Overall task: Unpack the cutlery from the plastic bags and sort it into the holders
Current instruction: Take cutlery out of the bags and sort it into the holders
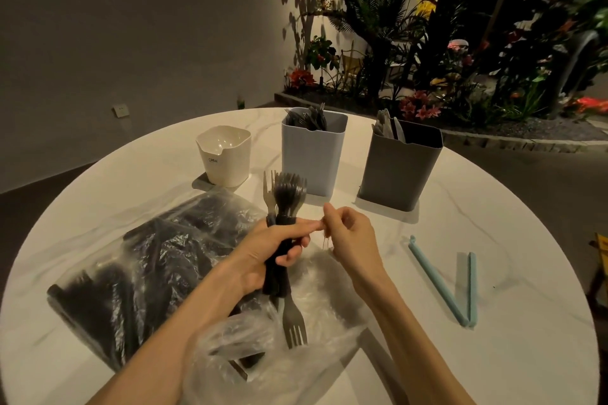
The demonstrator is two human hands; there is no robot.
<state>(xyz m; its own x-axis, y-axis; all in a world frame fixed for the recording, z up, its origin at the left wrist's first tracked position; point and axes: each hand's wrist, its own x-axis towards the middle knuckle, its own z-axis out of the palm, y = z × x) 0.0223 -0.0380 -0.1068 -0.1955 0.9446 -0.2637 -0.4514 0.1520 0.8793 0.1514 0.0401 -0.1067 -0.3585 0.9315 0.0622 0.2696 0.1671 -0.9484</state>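
Bare table [493,207] lay open right of my hands; plastic bags [138,260] blocked the near left, three holders [314,154] the far side.

A restaurant-like room: round marble table [493,207] beside an indoor planter bed [427,43].

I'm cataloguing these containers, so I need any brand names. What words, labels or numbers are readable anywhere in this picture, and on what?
White holder: a small dark word printed low on its front, roughly "CREW", too blurred to be sure.
Light blue holder: no text visible.
Dark grey holder: no text visible.
Plastic bags, blue clip, wall socket: nothing readable.
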